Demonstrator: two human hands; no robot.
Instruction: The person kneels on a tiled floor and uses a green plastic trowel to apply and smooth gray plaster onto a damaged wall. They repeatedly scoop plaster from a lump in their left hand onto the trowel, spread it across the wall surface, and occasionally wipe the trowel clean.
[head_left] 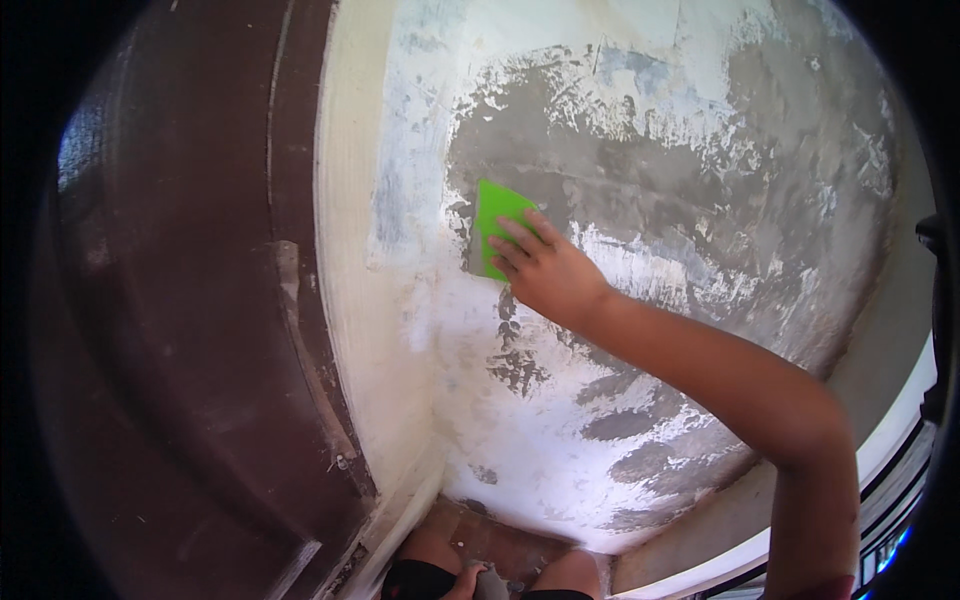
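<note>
A: How far along do we look on this wall [640,170]?

B: Partway, we'd judge. Grey surface spreads across the middle and right, white runs along the top and much of the lower part, and the two meet in ragged, broken edges.

A: So what's left?

B: Those uneven borders, we'd say, plus the scattered grey blotches low down. Neither surface covers the whole wall, so we wouldn't call it finished.

A: And the green scraper [492,210]?

B: At the left end of the big grey area, near the pale strip beside the brown door [180,300]. Our right hand [543,268] has it pinched, fingers spread over its face — it looks flat to the wall.

A: Our left hand [466,580]?

B: Down between our legs [570,573], just beside a grey object [490,584]. Whether it grips that, we can't tell.

A: Count for us?

B: One scraper, one grey object, one door, two hands, two legs. The grey blotches run together — we can't number them.
</note>
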